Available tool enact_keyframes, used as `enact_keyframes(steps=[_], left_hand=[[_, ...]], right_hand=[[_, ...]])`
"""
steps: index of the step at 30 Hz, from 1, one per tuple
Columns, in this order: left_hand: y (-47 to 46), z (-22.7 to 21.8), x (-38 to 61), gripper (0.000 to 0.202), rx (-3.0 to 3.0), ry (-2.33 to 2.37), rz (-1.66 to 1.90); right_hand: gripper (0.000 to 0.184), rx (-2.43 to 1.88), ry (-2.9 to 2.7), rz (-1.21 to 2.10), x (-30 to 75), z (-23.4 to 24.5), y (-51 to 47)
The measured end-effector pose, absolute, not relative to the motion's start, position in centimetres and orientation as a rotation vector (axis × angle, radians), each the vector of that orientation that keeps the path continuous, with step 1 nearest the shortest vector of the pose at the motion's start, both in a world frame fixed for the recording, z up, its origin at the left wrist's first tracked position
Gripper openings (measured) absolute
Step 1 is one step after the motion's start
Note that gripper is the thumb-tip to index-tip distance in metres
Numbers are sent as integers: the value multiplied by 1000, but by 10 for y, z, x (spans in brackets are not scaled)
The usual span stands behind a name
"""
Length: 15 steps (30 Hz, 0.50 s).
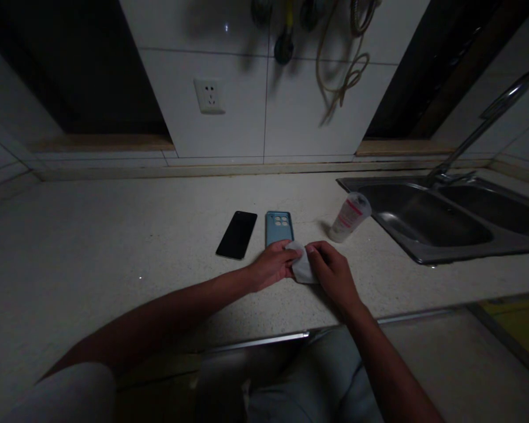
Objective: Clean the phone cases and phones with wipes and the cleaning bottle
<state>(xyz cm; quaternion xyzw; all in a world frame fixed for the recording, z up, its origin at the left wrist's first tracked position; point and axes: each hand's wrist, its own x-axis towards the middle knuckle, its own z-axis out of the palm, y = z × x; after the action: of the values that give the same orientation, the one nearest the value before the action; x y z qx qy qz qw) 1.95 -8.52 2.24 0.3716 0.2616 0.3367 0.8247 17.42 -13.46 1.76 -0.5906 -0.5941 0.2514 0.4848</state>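
Note:
Both my hands hold a small pale sheet, like a tissue or wipe (304, 270), just above the counter. My left hand (273, 265) pinches its left side with the thumb on top. The fingers of my right hand (332, 271) are closed on its upper right edge. Directly behind my hands lies a blue phone case (278, 229) with camera cutouts, its lower end partly hidden by my left hand. A black smartphone (237, 235) rests to the left of the case, dark face up.
A clear plastic cup (350, 217) with pink print stands right of the case. Beyond it is a double steel sink (417, 252) with a tall faucet (467, 138). A wall socket (210, 96) and pipe fittings (284, 48) are above the pale counter (158, 217).

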Motion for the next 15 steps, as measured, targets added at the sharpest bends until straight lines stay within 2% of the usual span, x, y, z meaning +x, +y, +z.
enact_keyframes(steps=[15], left_hand=[[-85, 23, 20, 20, 784, 556, 707]], right_hand=[[30, -1446, -1459, 601, 175, 18, -135]])
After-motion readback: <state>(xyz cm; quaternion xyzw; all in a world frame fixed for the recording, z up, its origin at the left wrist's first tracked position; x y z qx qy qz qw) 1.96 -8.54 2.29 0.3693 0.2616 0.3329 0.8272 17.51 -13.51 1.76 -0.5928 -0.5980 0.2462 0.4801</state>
